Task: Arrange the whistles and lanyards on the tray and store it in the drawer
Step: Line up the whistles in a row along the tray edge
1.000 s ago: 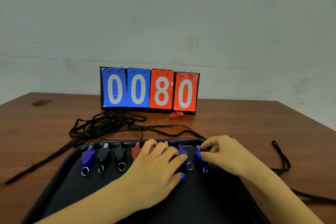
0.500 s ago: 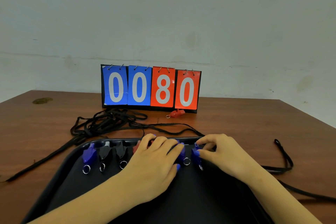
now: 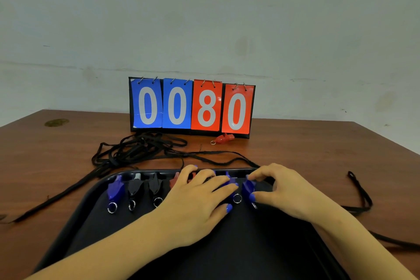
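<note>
A black tray [image 3: 91, 207] lies on the wooden table in front of me. Along its far rim stand several whistles in a row: a blue whistle [image 3: 115, 190], two black whistles [image 3: 134, 188], and a red one [image 3: 175, 180] partly hidden. My left hand [image 3: 197, 202] lies over the middle whistles, its fingers spread on them. My right hand [image 3: 281, 191] pinches the rightmost blue whistle [image 3: 248, 186] between thumb and fingers. A lone red whistle [image 3: 223, 138] lies on the table by the scoreboard. A tangle of black lanyards [image 3: 136, 150] lies behind the tray.
A flip scoreboard [image 3: 192, 105] reading 0080 stands at the back of the table against the wall. One black lanyard [image 3: 361, 195] loops on the table to the right of the tray. Another strap [image 3: 56, 198] trails off to the left.
Both hands stay on the row of whistles with small finger shifts. My right hand has nudged the rightmost blue whistle slightly left, nearer its neighbour.
</note>
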Demonstrator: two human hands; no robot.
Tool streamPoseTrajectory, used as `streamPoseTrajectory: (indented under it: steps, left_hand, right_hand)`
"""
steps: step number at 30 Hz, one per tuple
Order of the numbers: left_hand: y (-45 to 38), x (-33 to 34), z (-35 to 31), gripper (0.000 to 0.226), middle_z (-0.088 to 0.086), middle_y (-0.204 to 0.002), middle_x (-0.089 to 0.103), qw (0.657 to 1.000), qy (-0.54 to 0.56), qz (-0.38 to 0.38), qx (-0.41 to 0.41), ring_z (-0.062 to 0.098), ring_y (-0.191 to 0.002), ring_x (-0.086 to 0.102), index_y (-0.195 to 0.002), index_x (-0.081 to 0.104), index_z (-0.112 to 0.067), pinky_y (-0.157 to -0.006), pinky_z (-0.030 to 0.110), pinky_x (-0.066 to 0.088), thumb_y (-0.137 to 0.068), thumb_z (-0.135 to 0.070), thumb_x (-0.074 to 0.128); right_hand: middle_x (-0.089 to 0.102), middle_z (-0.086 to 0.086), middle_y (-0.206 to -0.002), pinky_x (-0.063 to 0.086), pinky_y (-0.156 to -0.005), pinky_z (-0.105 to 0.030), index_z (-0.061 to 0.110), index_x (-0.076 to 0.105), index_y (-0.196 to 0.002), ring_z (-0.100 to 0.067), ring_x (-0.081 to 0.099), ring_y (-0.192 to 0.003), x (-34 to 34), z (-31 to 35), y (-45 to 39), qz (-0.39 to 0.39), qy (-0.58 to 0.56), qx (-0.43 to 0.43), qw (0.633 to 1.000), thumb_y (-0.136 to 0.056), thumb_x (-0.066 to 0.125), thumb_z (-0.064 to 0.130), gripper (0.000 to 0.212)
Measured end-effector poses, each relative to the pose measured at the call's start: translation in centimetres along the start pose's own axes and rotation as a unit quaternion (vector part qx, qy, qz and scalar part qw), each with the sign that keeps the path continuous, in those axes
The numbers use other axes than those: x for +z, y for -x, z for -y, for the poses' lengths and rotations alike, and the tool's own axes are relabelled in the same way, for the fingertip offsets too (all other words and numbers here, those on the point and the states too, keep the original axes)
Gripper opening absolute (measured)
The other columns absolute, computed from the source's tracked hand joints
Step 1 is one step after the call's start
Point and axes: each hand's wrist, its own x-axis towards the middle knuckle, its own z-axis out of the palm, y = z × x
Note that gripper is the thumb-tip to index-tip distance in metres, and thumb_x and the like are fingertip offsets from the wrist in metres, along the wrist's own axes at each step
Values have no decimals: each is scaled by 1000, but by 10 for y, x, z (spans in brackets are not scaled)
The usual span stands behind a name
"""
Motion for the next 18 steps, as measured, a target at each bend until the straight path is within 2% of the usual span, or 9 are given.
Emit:
streamPoseTrajectory:
  steps: [8,15,18]
  left_hand:
    - [-1,1,0,43,-21,-115,62,1000,0,12,1,4,-105,60,-117,56,-38,-92,34,39,-83,-53,35]
    - [0,3,1,44,-19,-114,63,1000,8,-5,2,4,-105,60,-118,55,-38,-91,34,45,-82,-52,35]
    - [1,4,0,41,-19,-115,62,1000,13,-21,-7,4,-106,59,-120,52,-36,-99,32,39,-91,-50,27]
  right_hand:
    - [49,17,-106,42,-77,-19,35,52,-122,4,43,-69,7,-1,-2,-25,3,-7,1000,-84,62,35,38]
    - [50,19,-105,48,-81,-24,36,53,-122,4,44,-67,13,-4,-5,-45,6,-10,999,-83,62,37,39]
    - [51,18,-107,48,-81,-24,36,53,-121,3,44,-68,12,-4,-5,-42,5,-11,999,-84,62,36,38]
